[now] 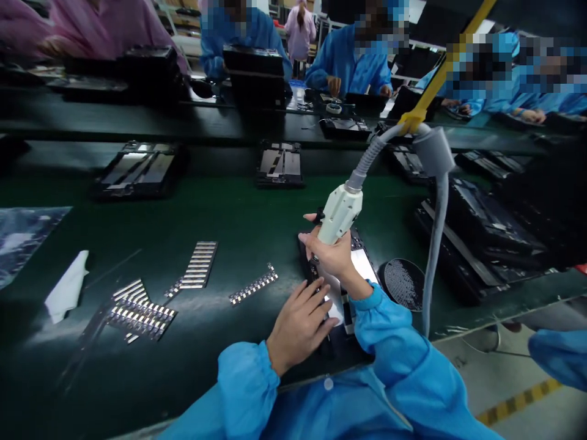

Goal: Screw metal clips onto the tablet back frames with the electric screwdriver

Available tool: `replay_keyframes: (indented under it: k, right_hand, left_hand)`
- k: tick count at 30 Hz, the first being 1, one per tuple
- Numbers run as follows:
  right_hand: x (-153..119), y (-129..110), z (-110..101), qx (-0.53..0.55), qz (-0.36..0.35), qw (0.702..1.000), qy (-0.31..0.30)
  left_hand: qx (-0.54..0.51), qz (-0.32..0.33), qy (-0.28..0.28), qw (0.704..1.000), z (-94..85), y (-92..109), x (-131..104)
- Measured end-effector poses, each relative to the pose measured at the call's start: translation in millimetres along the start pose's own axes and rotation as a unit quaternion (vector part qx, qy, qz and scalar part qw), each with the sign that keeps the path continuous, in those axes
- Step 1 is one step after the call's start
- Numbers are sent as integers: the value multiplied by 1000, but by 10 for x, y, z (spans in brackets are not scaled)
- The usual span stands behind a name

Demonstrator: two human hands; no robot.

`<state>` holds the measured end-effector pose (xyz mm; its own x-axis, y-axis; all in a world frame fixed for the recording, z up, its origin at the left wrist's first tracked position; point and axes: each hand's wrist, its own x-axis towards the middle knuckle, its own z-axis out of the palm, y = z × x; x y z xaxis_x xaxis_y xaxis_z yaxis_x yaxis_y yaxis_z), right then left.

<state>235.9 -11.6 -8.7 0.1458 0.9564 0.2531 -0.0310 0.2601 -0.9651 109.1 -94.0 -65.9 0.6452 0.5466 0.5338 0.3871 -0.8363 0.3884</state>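
"Fingers, nearest first: what are they doing?"

"The left hand point(300, 324) is lying palm down, fingers loosely spread and gripping nothing. Its fingertips are reaching over the left part of an open flat device point(362, 263), though I'm not making out whether they are pressing. The device is lying at the near edge of the green workbench point(220, 214), under both hands."

"And the right hand point(335, 255)?"

"It is wrapping firmly round the lower end of a pale green hand tool point(340, 211), one fingertip poking out past its left side."

"So which step are we seeing?"

"I'm judging that the tool is serving the device's upper left part. The hand is hiding the tip, so I'm not telling contact from hovering."

"What is the next move calling for?"

"A steady wrist, I'm thinking, with the left fingers clear of the tip. Small bright pieces point(403, 281) are sitting within reach, just right of the device. The grey cable point(439, 238) is hanging from a yellow strap point(452, 55), so its drag is probably needing some allowance."

"Farther off?"

"Another open device point(280, 165) is lying across the bench, and people in blue point(353, 61) are sitting beyond."
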Motion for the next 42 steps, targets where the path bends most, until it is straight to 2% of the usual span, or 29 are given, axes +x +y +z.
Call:
replay_keyframes:
  k: [13,19,25,30,33,35,37,38,40,42]
  right_hand:
    - [-22,118,25,-17,-14,1000,2]
    - [-98,91,44,-51,-36,998,-5]
    - [-90,79,67,-57,-34,998,-9]
    - [-73,-100,-17,-22,-61,998,21]
    - [-122,-273,-238,53,-83,994,51]
    - [-178,-312,-421,119,-86,988,42]
    - [-235,-262,-561,169,-72,982,37]
    - [-257,-209,-601,185,-54,981,33]
    - [-279,-72,-619,199,6,980,-3]
    - [-273,67,-575,198,82,975,-63]
  left_hand:
    - [-1,-11,20,1000,0,-3,7]
    - [-17,70,57,996,40,193,-64]
    - [43,134,-25,990,128,343,-162]
    - [84,132,0,988,88,336,-154]
    - [99,137,-34,985,10,94,-81]
    - [117,143,-57,981,-39,-216,55]
    - [128,138,-88,978,-64,-597,300]
    - [130,115,-112,978,-61,-791,466]
    - [138,27,-150,979,-15,-1134,864]
    - [166,-65,-150,972,68,-1378,1283]
